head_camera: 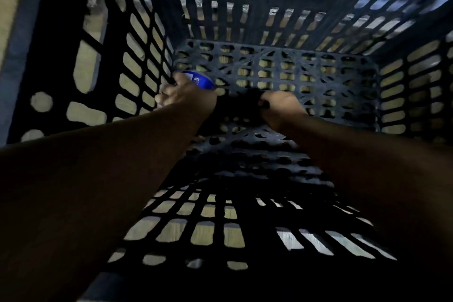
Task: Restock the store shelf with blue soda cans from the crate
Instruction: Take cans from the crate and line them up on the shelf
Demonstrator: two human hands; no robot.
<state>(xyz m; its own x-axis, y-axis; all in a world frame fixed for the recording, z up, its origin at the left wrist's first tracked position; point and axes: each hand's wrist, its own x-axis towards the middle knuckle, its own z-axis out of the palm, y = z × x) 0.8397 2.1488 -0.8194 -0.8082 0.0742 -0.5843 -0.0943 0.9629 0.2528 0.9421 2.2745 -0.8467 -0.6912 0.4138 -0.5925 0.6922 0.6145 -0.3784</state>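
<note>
Deep inside a dark slatted plastic crate, seen from directly above, with both bare forearms reaching down toward its perforated floor. Left hand curled around a blue soda can, fingers wrapped over its near side, only the blue-and-white upper part of the can showing past the knuckles. Can low in the crate, at the far left corner of the floor, just beside the left wall with its rounded cut-outs; whether resting on the floor or lifted clear of it, cannot tell. Right hand near the middle of the crate floor, fingers bent inward around something dark that merges with the shadow; shape and colour of that object too murky to make out, so whether a second can or nothing at all, cannot tell. Hands apart from each other, left one slightly farther and close to the wall, right one toward the centre. Crate walls rising steeply on all four sides, far wall in vertical slots, right wall in horizontal slots, near wall in a grid directly below the arms. Pale tan floor visible through the openings in the walls and base. Whole picture dim and somewhat blurred, forearms largely in shadow.
</note>
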